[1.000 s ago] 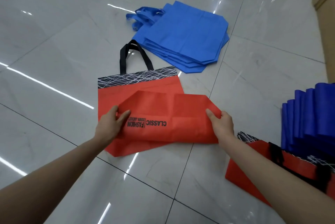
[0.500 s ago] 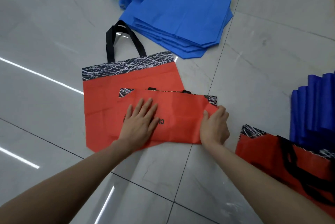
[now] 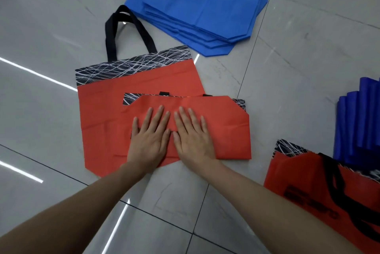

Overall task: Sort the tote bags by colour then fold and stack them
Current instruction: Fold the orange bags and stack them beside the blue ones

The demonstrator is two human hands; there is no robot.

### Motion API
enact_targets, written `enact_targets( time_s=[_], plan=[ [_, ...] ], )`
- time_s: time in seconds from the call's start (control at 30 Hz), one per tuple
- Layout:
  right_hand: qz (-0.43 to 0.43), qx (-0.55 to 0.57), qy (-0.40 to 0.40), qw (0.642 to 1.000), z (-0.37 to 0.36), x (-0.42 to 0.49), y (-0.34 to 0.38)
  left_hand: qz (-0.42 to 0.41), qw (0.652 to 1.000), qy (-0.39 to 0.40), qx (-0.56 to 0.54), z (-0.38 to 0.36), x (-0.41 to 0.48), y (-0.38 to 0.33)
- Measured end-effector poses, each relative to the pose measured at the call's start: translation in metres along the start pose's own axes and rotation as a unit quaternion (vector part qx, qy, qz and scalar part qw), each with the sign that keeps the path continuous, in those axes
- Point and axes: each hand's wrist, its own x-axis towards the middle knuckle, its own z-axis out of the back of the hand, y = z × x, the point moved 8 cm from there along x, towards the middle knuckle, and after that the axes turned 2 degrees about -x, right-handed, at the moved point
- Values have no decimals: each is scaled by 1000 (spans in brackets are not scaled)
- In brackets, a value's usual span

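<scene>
Both hands lie palm-down and side by side on a folded red bag (image 3: 226,130), fingers straight and slightly spread, pressing the cloth flat; neither hand curls round anything. The left hand (image 3: 149,140) and right hand (image 3: 193,136) nearly touch at the thumbs, fingertips pointing away from the person, both forearms reaching in from the near edge of the view.

The folded red bag has its long axis running left to right under the palms. Its folded edge lies at the wrists; its black-and-white patterned band shows just beyond the fingertips, at the far edge. The larger part of the bag extends to the right of the right hand.

Beneath it, reaching out to the left of the left hand, lies an unfolded red bag (image 3: 102,114), flat, with its patterned band and black handle (image 3: 111,33) pointing away from the person.

Well beyond the fingertips sits a stack of blue bags (image 3: 205,1), apart from the red ones. To the right of the right hand, across a strip of bare floor (image 3: 277,89), lies a pile of red bags (image 3: 304,188), with more blue bags (image 3: 362,122) just behind it. Grey floor tile lies open to the left of the left hand and toward the person.
</scene>
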Motion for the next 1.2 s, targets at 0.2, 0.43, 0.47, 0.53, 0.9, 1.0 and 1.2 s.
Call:
enact_targets(
  time_s=[0.2,0.43,0.47,0.53,0.9,1.0,1.2],
  plan=[
    [-31,-11,16,999,6,0,-35,33,999,7,7,2,2,5],
    [-170,-22,52,984,11,-19,-98,35,999,15,15,3,1,9],
    [-183,-20,60,981,10,-22,-104,33,999,18,9,3,0,10],
    [-190,-10,59,980,13,-25,-108,40,999,14,5,6,-4,20],
    [-175,-4,96,980,16,-27,-106,197,979,-3,-57,19,-25,60],
    [-173,-15,105,979,19,-37,-106,184,979,-15,-85,26,-32,56],
    [-188,-41,114,975,26,-51,-102,256,926,-71,-268,50,-33,68]
  ],
)
